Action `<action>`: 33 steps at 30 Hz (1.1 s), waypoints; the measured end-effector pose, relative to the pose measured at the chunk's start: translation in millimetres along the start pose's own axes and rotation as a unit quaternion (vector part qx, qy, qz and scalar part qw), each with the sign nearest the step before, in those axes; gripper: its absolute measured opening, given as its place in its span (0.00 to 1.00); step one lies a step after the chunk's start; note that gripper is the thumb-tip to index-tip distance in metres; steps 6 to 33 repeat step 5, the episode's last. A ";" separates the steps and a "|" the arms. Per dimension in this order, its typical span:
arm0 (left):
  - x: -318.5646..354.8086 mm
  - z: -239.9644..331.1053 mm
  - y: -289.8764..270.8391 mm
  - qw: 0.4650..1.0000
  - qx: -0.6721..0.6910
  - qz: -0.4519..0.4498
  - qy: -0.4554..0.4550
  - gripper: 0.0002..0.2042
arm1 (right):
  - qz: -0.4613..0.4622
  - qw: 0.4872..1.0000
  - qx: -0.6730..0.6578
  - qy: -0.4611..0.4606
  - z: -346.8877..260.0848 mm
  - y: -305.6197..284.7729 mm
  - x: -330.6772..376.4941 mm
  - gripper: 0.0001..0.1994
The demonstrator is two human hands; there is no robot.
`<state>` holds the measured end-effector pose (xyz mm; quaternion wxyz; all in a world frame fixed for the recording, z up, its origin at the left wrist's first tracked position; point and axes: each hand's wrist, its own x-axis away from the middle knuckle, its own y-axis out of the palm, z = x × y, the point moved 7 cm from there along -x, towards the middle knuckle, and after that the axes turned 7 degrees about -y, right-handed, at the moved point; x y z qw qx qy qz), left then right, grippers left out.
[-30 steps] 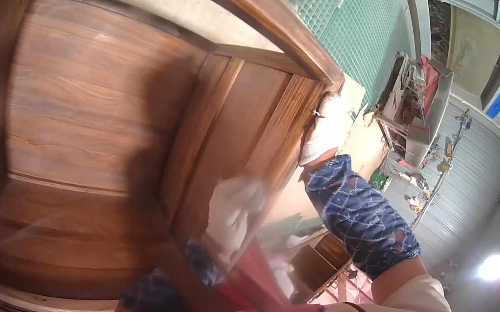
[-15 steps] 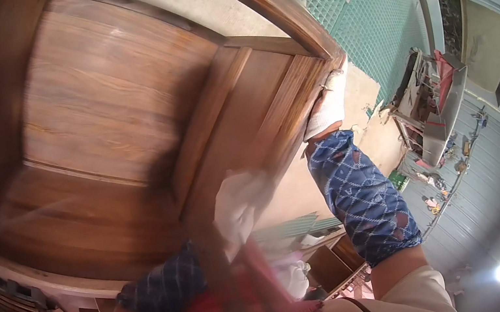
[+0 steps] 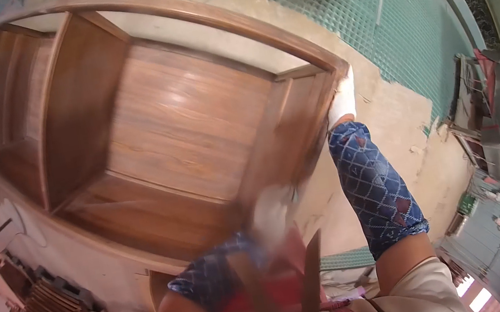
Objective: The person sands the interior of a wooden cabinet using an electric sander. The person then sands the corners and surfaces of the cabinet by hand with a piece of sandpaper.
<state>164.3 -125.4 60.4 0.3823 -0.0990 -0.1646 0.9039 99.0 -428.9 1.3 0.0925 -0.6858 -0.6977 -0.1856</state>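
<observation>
The cabinet point(image 3: 178, 122) lies open-side up on the floor, more of its inside showing than before. The right hand point(image 3: 342, 101) grips its corner. The left hand point(image 3: 271, 213) has dropped lower, blurred; its grip is unclear.

Single head fisheye view, looking steeply down, close over wooden cabinet point(image 3: 178, 122).
</observation>
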 end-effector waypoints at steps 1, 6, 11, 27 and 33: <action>30.3 -12.2 -17.9 0.983 0.078 -0.131 -0.105 0.05 | -0.012 0.998 0.054 -0.008 -7.9 -0.4 14.7 0.25; 153.1 -53.4 -97.6 0.866 -0.122 -0.484 0.034 0.21 | 0.047 0.979 0.145 -0.136 -7.6 4.1 72.7 0.28; 153.1 -53.4 -97.6 0.866 -0.122 -0.484 0.034 0.21 | 0.047 0.979 0.145 -0.136 -7.6 4.1 72.7 0.28; 153.1 -53.4 -97.6 0.866 -0.122 -0.484 0.034 0.21 | 0.047 0.979 0.145 -0.136 -7.6 4.1 72.7 0.28; 153.1 -53.4 -97.6 0.866 -0.122 -0.484 0.034 0.21 | 0.047 0.979 0.145 -0.136 -7.6 4.1 72.7 0.28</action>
